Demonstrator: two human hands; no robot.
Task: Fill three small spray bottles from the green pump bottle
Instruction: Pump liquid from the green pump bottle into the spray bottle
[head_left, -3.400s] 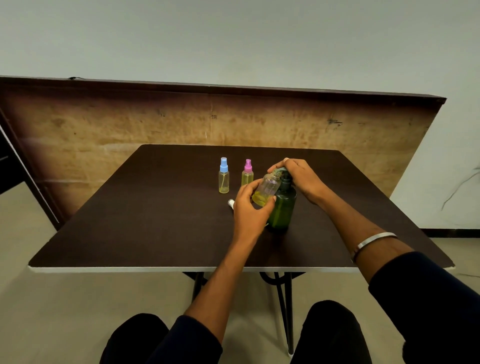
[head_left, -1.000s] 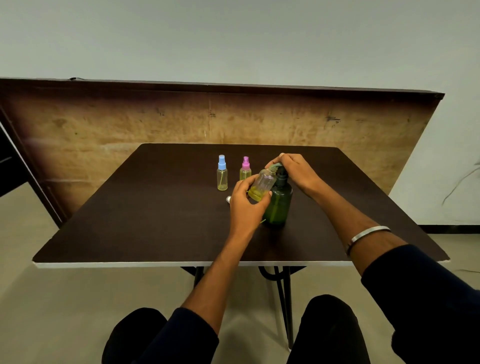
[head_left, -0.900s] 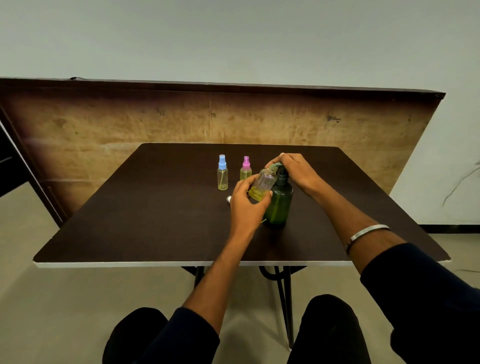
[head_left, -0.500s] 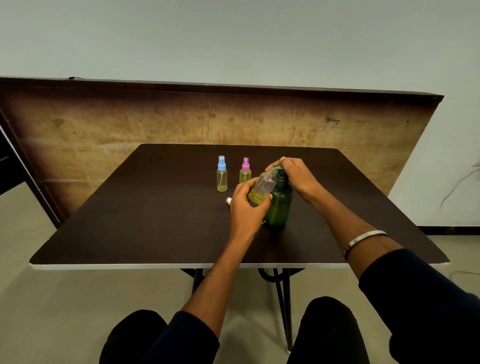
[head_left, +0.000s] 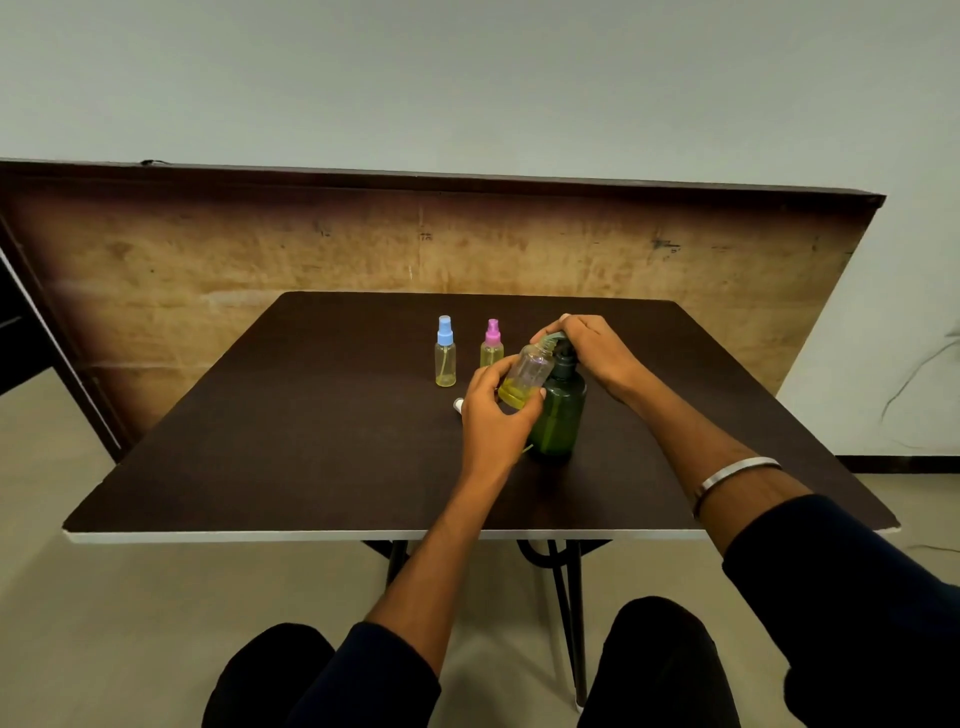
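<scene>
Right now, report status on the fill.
Left hand holds open small bottle tilted under the spout. Right hand on green pump bottle head. Blue-capped and pink-capped bottles stand clear.

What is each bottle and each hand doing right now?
blue-capped spray bottle: upright, capped, yellow liquid inside.
pink-capped spray bottle: upright, capped, yellow liquid inside.
open spray bottle: held tilted under the pump spout, cap off, partly filled.
green pump bottle: upright on the table.
left hand: gripping the open spray bottle.
right hand: resting on the pump head.
</scene>
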